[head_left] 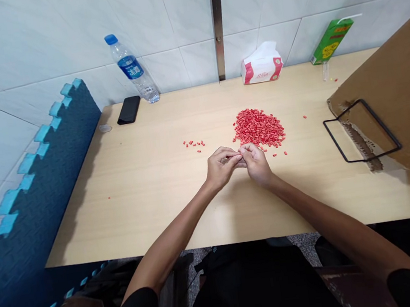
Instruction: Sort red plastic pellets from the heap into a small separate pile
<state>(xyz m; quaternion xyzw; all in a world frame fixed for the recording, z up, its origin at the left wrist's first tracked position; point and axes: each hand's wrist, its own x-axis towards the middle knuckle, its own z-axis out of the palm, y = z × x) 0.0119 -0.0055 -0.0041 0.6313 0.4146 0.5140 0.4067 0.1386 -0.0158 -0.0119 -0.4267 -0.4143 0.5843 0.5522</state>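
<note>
My left hand (222,165) and my right hand (256,162) meet at their fingertips over the table, close to the near edge of a heap of small red plastic pieces (258,126). Both hands are closed in a pinch. A bit of red shows between the fingertips, so they seem to grip one small red piece (240,152), mostly covered by the fingers. To the left of my hands lies a loose group of several red pieces (199,150). A few more lie scattered just right of the heap's lower edge.
Along the back stand a water bottle (133,69), a tissue pack (262,65) and a green drink carton (332,41). A black phone (129,110) lies at back left. A cardboard box (400,87) with a black wire frame (378,120) takes up the right. Blue foam mat (44,195) walls the left.
</note>
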